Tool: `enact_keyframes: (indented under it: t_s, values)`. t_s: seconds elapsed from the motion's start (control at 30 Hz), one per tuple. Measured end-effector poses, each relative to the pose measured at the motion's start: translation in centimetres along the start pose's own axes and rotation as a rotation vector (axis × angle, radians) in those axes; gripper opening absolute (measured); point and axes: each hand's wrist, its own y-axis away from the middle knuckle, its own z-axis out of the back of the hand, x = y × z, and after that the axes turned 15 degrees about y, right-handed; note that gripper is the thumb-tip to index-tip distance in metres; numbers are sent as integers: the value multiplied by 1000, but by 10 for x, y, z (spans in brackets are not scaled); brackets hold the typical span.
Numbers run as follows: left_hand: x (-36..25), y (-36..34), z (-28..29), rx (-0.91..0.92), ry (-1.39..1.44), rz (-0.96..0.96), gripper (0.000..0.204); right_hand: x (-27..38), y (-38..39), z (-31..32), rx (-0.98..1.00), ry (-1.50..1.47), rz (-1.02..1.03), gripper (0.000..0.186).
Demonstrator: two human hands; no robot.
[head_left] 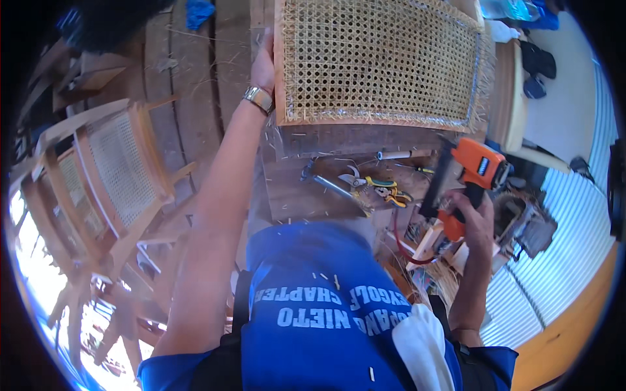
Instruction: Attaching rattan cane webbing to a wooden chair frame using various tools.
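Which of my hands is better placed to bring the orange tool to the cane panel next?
Probably your right hand: it grips the orange tool by its handle, close to the lower right corner of the cane panel. Your left hand is at the panel's left edge, away from the tool.

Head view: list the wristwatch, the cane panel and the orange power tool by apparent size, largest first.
1. Cane panel
2. Orange power tool
3. Wristwatch, clearly smallest

The nail gun (481, 164) is orange and black, the cane panel (381, 62) tan with dark-holed lattice, the shirt (306, 260) blue with white lettering.
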Motion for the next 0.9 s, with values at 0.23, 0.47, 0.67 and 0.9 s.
enact_keyframes:
  t_s: [0.23, 0.47, 0.67, 0.9]
  values:
    - [11, -7, 1, 19, -37, -68, 60, 87, 33, -106, 204, -6, -29, 20]
    - [35, -36, 53, -20, -472, -365, 57, 126, 32, -156, 256, 174, -111, 13]
    - [-41, 84, 5, -42, -842, -550, 32, 108, 40, -147, 156, 183, -90, 12]
    - [-37, 118, -23, 661, -1385, -549, 10, 82, 45, -139, 160, 51, -132, 12]
